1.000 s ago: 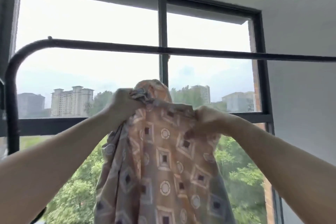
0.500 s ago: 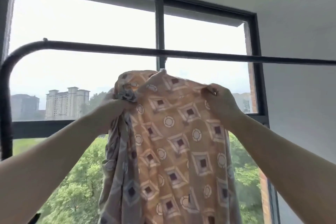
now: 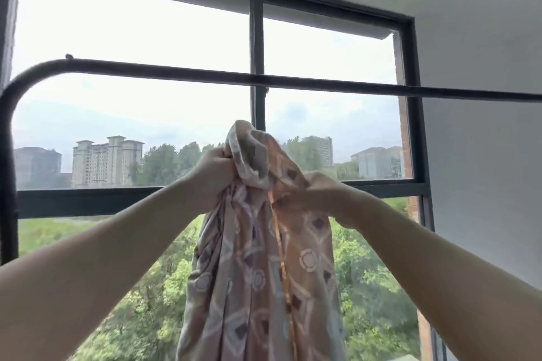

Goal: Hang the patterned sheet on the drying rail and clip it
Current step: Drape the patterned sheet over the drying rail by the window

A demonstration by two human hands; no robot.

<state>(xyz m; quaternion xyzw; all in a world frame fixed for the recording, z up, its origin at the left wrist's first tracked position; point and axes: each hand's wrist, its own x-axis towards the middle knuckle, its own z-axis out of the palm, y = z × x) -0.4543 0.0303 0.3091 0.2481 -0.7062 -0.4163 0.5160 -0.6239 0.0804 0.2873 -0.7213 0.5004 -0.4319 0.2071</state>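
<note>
Fabric hangs from the centre of the head view down to 6 o'clock: one thin, soft sheet (image 3: 264, 258), gathered into long vertical folds. It is printed with diamonds, squares and rings in orange, grey-mauve, cream and dark red. Its bunched top forms a rounded hump that sits below the rail without touching it.

Two bare hands hold the sheet up, with the forearms reaching in from 7 and 4 o'clock. The left hand (image 3: 215, 177), at 9 o'clock of the hump, is clenched around a fistful of cloth. The right hand (image 3: 319, 196), at 3 o'clock of the hump, has its fingers curled over the sheet's upper edge and grips it.

One rail (image 3: 322, 83), a smooth dark round tube, crosses the view at 12 o'clock of the hands and bends down in a curve at its left end.

Behind it is one dark-framed window (image 3: 257, 38) with two large upper panes. Through the glass are pale tower blocks (image 3: 107, 160) and green trees (image 3: 140, 302). A plain white wall (image 3: 484, 155) stands at 3 o'clock.
</note>
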